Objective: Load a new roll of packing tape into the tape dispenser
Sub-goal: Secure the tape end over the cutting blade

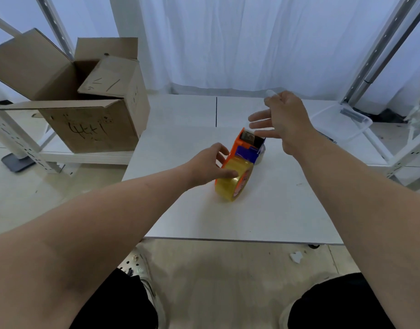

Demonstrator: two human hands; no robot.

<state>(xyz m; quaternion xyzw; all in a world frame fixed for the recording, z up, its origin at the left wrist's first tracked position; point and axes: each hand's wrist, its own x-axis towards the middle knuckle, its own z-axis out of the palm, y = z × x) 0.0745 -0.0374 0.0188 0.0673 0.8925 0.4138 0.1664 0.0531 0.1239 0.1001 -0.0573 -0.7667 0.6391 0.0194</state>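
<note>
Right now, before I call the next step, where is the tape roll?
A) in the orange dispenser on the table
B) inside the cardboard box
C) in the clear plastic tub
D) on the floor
A: the tape roll sits in the orange dispenser on the white table, with the left hand gripping it.

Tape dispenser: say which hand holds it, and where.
The left hand grips the tape dispenser at its roll end, thumb across the yellow tape roll. The right hand holds nothing.
</note>
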